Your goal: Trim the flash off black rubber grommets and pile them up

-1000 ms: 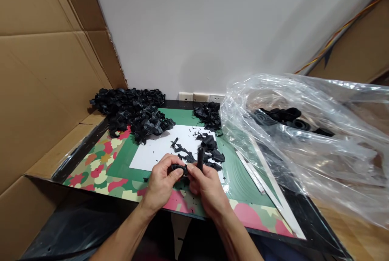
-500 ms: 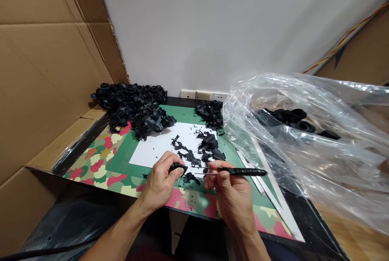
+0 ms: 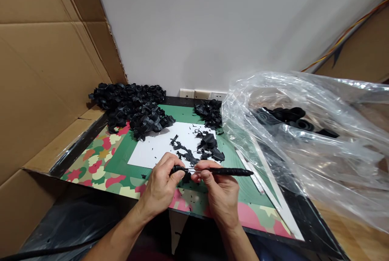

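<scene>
My left hand (image 3: pixel 164 182) is closed in a pinch around a small black ribbed rubber part (image 3: pixel 177 169). My right hand (image 3: pixel 220 190) grips tweezers (image 3: pixel 232 171) by a black-wrapped rear end, and their thin metal prongs point left. The prong tips reach the rubber part at my left fingertips; whether they grip it is hidden. Just beyond my hands, torn black rubber scraps (image 3: pixel 208 141) lie on a white sheet (image 3: pixel 146 147). Another dark scrap (image 3: pixel 186 178) sits beneath the tips.
A large heap of ribbed black parts (image 3: pixel 130 105) stands back left, with a smaller scrap pile (image 3: pixel 209 113) at centre back. On the right, a clear plastic bag (image 3: pixel 243 103) holds black rubber parts (image 3: pixel 285 115). White strips (image 3: pixel 267 196) lie along the green mat (image 3: pixel 118 161). Cardboard (image 3: pixel 48 70) rises on the left.
My right hand has moved left with the tweezers, bringing their prongs to the rubber part. My left hand keeps its pinch in nearly the same place.
</scene>
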Demonstrator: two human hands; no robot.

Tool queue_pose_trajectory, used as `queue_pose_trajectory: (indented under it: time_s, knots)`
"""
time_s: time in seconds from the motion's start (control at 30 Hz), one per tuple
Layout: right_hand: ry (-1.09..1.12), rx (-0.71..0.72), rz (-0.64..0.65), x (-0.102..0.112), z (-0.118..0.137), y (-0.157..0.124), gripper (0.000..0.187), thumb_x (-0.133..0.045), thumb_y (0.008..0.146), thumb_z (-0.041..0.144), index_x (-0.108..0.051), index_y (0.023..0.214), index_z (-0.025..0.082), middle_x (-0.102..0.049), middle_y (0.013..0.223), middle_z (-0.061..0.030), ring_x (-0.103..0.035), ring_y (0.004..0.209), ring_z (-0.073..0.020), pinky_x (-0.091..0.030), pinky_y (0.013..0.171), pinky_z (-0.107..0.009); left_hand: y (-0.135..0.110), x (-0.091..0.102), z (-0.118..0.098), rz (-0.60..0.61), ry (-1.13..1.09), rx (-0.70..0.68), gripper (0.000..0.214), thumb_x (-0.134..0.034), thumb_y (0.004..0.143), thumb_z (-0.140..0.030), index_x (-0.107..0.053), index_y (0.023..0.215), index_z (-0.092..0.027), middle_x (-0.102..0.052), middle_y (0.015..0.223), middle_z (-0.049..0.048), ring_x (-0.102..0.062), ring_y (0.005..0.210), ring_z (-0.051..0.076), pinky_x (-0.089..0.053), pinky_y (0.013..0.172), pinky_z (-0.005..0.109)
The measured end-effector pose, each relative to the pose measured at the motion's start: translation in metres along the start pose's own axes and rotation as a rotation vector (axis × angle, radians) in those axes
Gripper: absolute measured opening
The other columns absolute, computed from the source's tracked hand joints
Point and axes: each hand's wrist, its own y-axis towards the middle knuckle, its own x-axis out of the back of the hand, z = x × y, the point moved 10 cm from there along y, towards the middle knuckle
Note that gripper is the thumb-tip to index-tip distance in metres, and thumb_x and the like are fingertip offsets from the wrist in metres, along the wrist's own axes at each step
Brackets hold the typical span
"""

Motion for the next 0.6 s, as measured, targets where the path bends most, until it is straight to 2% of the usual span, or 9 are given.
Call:
queue_pose_trajectory:
  time_s: [0.13, 0.23, 0.3, 0.43, 0.5, 0.53, 0.6]
  knots:
    - [0.025, -0.005, -0.004, -0.001, -0.002, 0.001, 0.026, -0.072, 0.075, 0.042, -0.069, 0.079, 0.017, -0.067, 0.069, -0.0024, -0.063, 0.053, -0.0146, -0.054, 0.053, -0.028, 0.000, 0.000, 0.001, -0.001, 0.002, 0.005, 0.010, -0.049, 0.084, -0.015, -0.058, 0.084, -0.019, -0.055, 0.086, 0.0031, -0.053, 0.082, 0.017, -0.040, 0.073, 0.029]
    - [0.006, 0.059, -0.009, -0.003, 0.005, -0.001, 0.022, -0.071, 0.076, 0.039, -0.068, 0.078, 0.018, -0.067, 0.070, -0.0020, -0.063, 0.050, -0.0141, -0.053, 0.051, -0.028, 0.000, 0.001, 0.001, -0.017, -0.011, 0.012, 0.008, -0.050, 0.083, -0.017, -0.059, 0.084, -0.019, -0.056, 0.086, 0.0032, -0.053, 0.081, 0.018, -0.040, 0.073, 0.030]
    - [-0.067, 0.180, -0.024, -0.003, 0.017, -0.004, 0.017, -0.068, 0.080, 0.035, -0.068, 0.076, 0.018, -0.067, 0.071, -0.0019, -0.063, 0.050, -0.0138, -0.052, 0.051, -0.028, -0.002, 0.000, 0.000, -0.024, -0.028, 0.015, 0.008, -0.051, 0.083, -0.018, -0.059, 0.083, -0.019, -0.056, 0.085, 0.0033, -0.053, 0.082, 0.018, -0.040, 0.074, 0.030]
    - [-0.391, 0.600, -0.033, -0.005, 0.061, -0.015, 0.006, -0.064, 0.082, 0.018, -0.066, 0.076, 0.020, -0.066, 0.072, -0.0014, -0.064, 0.066, -0.0160, -0.052, 0.063, -0.029, -0.008, -0.009, -0.003, 0.037, -0.148, 0.035, 0.008, -0.051, 0.084, -0.020, -0.057, 0.081, -0.019, -0.054, 0.082, 0.0025, -0.052, 0.077, 0.017, -0.041, 0.070, 0.029]
    - [-0.515, 0.751, -0.140, 0.005, 0.080, -0.018, 0.009, -0.064, 0.080, 0.012, -0.066, 0.077, 0.020, -0.066, 0.072, -0.0013, -0.064, 0.070, -0.0162, -0.051, 0.067, -0.030, -0.010, -0.012, -0.002, 0.062, -0.206, 0.048, 0.008, -0.051, 0.085, -0.021, -0.057, 0.080, -0.019, -0.054, 0.081, 0.0022, -0.052, 0.074, 0.016, -0.041, 0.067, 0.028]
    - [-0.543, 0.771, -0.220, 0.015, 0.085, -0.018, 0.009, -0.064, 0.080, 0.012, -0.066, 0.076, 0.020, -0.066, 0.074, -0.0017, -0.064, 0.070, -0.0163, -0.051, 0.067, -0.031, -0.011, -0.012, -0.001, 0.057, -0.216, 0.050, 0.007, -0.052, 0.084, -0.021, -0.058, 0.080, -0.019, -0.054, 0.081, 0.0023, -0.052, 0.074, 0.016, -0.041, 0.067, 0.027]
    - [-0.514, 0.688, -0.343, 0.034, 0.086, -0.011, 0.004, -0.066, 0.081, 0.018, -0.066, 0.077, 0.018, -0.066, 0.075, -0.0025, -0.064, 0.066, -0.0164, -0.051, 0.065, -0.031, -0.010, -0.007, 0.004, 0.020, -0.205, 0.051, 0.006, -0.054, 0.082, -0.020, -0.060, 0.083, -0.019, -0.055, 0.083, 0.0030, -0.053, 0.078, 0.017, -0.042, 0.070, 0.028]
